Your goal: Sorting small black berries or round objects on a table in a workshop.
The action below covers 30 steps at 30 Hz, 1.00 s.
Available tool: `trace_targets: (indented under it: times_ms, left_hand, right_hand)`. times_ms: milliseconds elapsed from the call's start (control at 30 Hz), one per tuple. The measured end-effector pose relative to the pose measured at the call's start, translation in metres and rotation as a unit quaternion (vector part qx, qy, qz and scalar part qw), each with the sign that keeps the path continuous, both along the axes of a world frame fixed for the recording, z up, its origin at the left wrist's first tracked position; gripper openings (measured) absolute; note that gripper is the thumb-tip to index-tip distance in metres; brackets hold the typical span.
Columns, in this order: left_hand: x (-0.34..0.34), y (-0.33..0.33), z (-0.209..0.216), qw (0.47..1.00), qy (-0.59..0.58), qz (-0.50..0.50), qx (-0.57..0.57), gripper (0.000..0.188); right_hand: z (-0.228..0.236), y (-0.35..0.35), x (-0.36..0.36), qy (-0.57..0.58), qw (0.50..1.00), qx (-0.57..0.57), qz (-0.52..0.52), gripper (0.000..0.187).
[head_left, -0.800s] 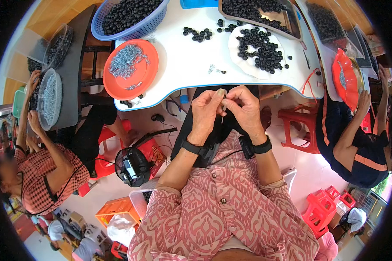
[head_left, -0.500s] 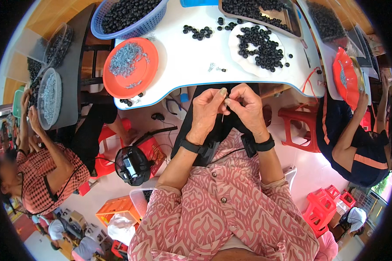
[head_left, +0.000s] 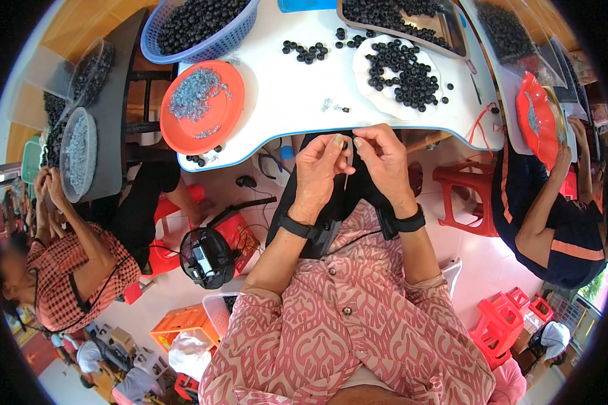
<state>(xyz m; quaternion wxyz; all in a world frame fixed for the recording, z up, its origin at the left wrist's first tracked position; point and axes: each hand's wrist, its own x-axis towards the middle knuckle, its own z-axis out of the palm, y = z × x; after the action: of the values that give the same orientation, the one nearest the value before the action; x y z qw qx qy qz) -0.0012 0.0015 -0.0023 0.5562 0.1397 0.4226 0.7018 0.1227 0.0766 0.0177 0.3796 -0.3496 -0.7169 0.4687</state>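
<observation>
Centrally: bead [head_left: 345, 144], one, black, at closed fingertips of left hand [head_left: 319, 169], the nearer; right hand [head_left: 384, 165] just to its right, thumb and forefinger slightly parted, hold untellable. Rod [head_left: 346, 181], thin, below bead, long axis toward shirt [head_left: 344, 290].

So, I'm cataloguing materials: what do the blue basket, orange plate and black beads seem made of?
Blue basket: plastic, likely; moulded perforated wall, soft sheen. Orange plate: probably plastic too; smooth, evenly coloured. Black beads: satin finish, faint highlights; wood or plastic, can't tell.
</observation>
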Motion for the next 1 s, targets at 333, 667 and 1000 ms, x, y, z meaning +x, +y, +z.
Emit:
trace_targets:
  times_ms: [333,667,1000]
  left_hand:
    - [-0.011,-0.001,-0.004,0.991,-0.120,0.002,0.053,0.021]
    - [-0.016,-0.002,-0.003,0.986,-0.143,0.021,0.077,0.021]
    - [-0.019,-0.004,-0.010,0.989,-0.133,0.023,0.060,0.021]
  right_hand:
    - [-0.001,0.015,-0.026,-0.117,0.969,0.211,-0.049,0.010]
    - [-0.003,0.018,-0.028,-0.160,0.965,0.197,-0.068,0.010]
    - [0.004,0.020,-0.028,-0.154,0.962,0.211,-0.075,0.014]
